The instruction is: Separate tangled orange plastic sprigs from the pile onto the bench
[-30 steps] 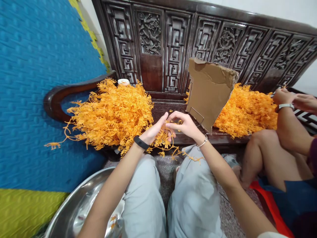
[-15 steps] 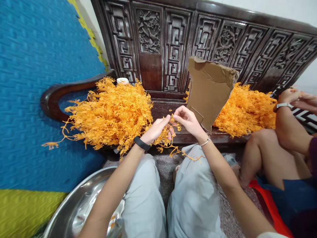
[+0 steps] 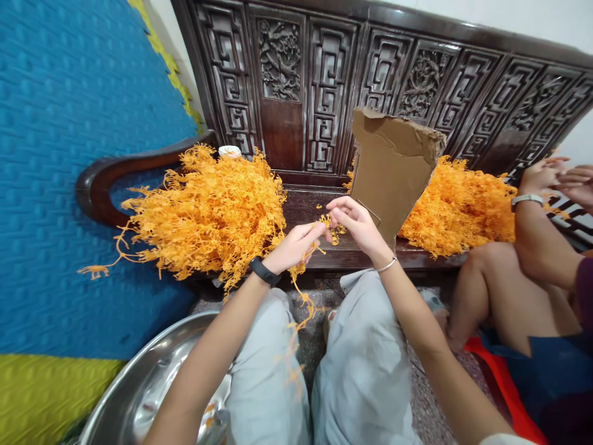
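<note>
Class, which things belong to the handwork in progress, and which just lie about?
Likely in use:
orange branching strand, held in the left hand, near the right hand
bushy orange left-side heap

Likely incidental:
white round object
brown cardboard panel
round silver metal basin

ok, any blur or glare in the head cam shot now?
Head view: lower end of the dangling orange branching strand smeared, likely motion blur; same view: glossy highlights on the dark carved wooden backrest; again head view: bright reflections in the round silver metal basin.
</note>
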`<action>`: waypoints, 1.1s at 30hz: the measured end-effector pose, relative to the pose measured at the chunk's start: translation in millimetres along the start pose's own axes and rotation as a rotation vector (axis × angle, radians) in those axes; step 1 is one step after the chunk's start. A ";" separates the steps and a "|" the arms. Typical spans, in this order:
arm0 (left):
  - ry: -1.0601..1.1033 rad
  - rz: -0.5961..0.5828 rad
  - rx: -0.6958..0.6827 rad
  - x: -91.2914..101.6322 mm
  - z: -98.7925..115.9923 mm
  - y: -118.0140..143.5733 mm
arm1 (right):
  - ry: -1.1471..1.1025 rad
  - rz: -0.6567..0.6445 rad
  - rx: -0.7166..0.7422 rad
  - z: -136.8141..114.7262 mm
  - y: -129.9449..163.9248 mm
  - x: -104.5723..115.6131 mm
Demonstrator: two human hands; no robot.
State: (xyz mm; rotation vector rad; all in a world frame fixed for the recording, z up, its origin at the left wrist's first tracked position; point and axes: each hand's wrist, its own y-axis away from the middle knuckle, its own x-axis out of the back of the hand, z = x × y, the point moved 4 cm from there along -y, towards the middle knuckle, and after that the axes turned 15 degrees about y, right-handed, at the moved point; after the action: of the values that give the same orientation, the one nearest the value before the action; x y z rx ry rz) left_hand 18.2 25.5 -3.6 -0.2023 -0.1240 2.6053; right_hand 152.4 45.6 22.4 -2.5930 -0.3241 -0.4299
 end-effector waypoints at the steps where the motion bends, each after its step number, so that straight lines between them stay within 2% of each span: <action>1: -0.015 0.003 -0.013 -0.7 0.9 0.9 | -0.006 -0.012 0.000 0.2 0.0 0.5; 6: -0.082 -0.026 -0.029 -3.1 3.2 3.3 | 0.127 -0.262 0.062 -2.1 4.2 -7.3; 8: -0.078 -0.020 -0.002 -1.5 1.8 2.6 | 0.186 -0.306 0.095 -4.1 6.5 -9.2; 14: 0.032 -0.001 0.066 2.2 -3.7 -0.8 | 0.240 -0.182 0.104 -8.6 8.4 -5.8; 20: -0.018 -0.007 0.080 0.7 2.1 -0.9 | 0.467 -0.021 0.110 -10.2 10.0 -0.3; 23: -0.033 -0.053 0.124 -0.7 2.5 0.6 | 0.494 -0.060 0.116 -11.4 11.0 -0.1; 27: -0.082 -0.100 0.162 -1.5 1.0 2.7 | 0.462 -0.173 0.090 -12.1 11.5 -0.9; 33: -0.108 -0.131 0.194 -0.5 -0.2 3.0 | 0.399 -0.269 0.041 -9.4 12.1 -4.6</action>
State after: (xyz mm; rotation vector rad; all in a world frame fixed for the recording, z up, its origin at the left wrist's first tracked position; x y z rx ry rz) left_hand 17.1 22.7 -4.1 0.0148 0.0756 2.4778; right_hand 149.5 29.9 23.4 -2.3578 -0.5334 -1.0039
